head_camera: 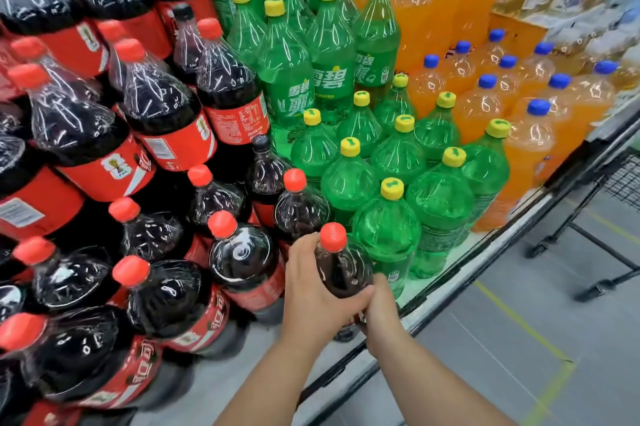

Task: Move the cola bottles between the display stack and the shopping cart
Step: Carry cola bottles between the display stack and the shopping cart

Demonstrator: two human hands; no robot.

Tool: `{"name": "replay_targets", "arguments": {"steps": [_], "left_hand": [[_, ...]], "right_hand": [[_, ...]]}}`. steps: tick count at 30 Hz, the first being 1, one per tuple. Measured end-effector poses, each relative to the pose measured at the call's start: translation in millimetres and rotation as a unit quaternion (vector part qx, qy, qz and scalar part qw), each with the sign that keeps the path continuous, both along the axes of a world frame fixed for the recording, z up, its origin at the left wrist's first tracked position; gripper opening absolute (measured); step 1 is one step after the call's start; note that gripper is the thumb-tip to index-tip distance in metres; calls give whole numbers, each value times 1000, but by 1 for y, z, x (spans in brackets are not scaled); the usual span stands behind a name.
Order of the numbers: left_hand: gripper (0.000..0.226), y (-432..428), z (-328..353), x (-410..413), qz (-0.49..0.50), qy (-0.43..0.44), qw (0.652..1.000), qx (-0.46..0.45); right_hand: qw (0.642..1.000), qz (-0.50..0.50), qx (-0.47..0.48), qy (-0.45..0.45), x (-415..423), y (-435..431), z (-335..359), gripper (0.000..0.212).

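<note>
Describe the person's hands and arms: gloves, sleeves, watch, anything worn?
Both are bare. The left hand and right hand have no gloves or visible rings. Both forearms are uncovered to the bottom edge of the picture: no sleeves, watch, bracelet or markings in view.

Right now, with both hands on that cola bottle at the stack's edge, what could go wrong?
1. The held cola bottle sits close against the green bottles; swinging it could knock one.
2. The left hand and right hand grip low, so the top might tip.
3. The display edge is close; neighbours could slide off.
</note>
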State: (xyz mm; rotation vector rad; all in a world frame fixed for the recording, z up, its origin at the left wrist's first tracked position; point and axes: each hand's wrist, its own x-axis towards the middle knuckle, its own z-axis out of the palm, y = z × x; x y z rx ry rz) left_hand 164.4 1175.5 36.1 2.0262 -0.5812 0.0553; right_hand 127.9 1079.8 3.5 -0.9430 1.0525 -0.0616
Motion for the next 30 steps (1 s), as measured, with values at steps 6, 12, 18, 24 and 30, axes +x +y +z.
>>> {"name": "replay_targets", "arguments": {"steps": [6,12,18,24,30], "left_hand": [[97,5,9,-2,4,29,997,77],[81,10,20,-2,-16,87,988,127],[53,9,45,-3,13,123,989,79],[56,2,73,-7,27,114,993,34],[27,-8,105,-11,74,32,996,30]], "right_hand": [[1000,22,-11,17,-2,2,8,39],[997,31,-67,9,-6,4,29,38],[983,77,-164,-39,-24,-3,58,37],[973,105,-197,-53,-40,-20,81,23],[958,114,-255,-60,-55,-42,98,21]]}}
